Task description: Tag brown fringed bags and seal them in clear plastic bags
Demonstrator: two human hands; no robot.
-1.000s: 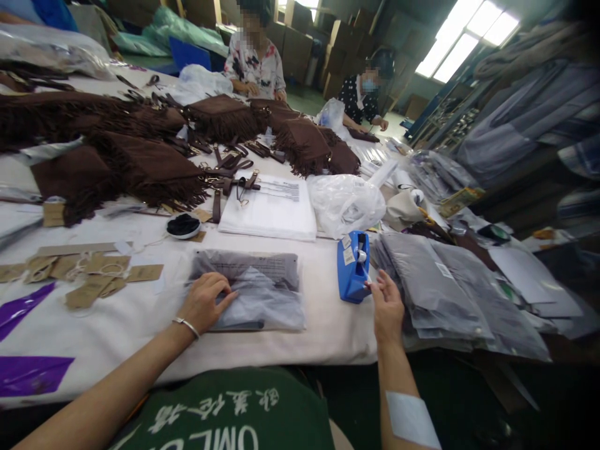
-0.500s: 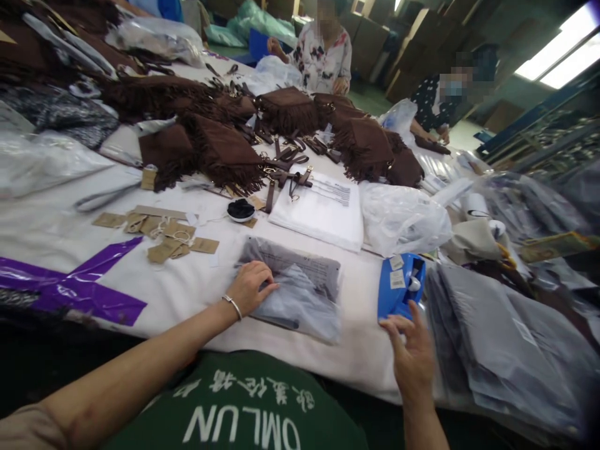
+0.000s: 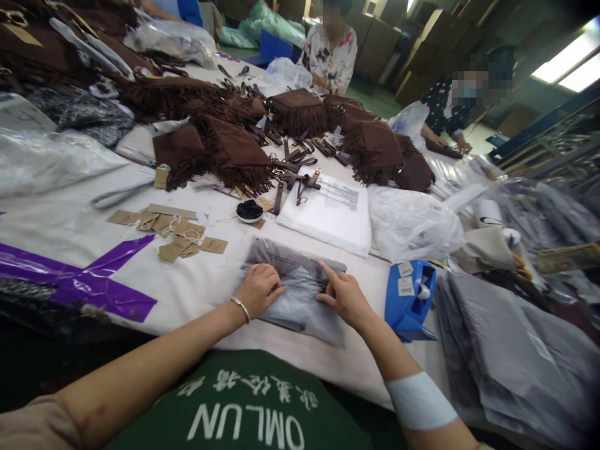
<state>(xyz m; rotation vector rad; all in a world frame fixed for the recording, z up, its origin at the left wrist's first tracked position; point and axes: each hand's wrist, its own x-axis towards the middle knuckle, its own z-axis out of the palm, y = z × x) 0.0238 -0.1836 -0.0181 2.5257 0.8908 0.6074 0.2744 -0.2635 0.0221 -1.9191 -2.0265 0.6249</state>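
Note:
A grey see-through plastic bag (image 3: 300, 294) with printed lines lies flat on the table in front of me, something soft and pale inside it. My left hand (image 3: 260, 287) rests on its left side, fingers curled and closed on the plastic, the fingertips partly hidden. On the bag's right side is my right hand (image 3: 344, 294), index finger stretched along the upper part and thumb apart. Whether a bit of tape is under that finger I cannot make out. Right of the bag stands a blue tape dispenser (image 3: 405, 306) with white labels.
Brown cardboard tags (image 3: 180, 234) and a small white dish (image 3: 250, 215) of black cords lie beyond the bag. Stacked white bags (image 3: 328, 219), fringed brown bags (image 3: 239, 150) and straps fill the middle. Grey packed bags (image 3: 506, 331) are piled right. Two co-workers are across the table.
My right hand has moved left from the tape dispenser onto the plastic bag. My left hand stays on the bag. The view has shifted slightly.

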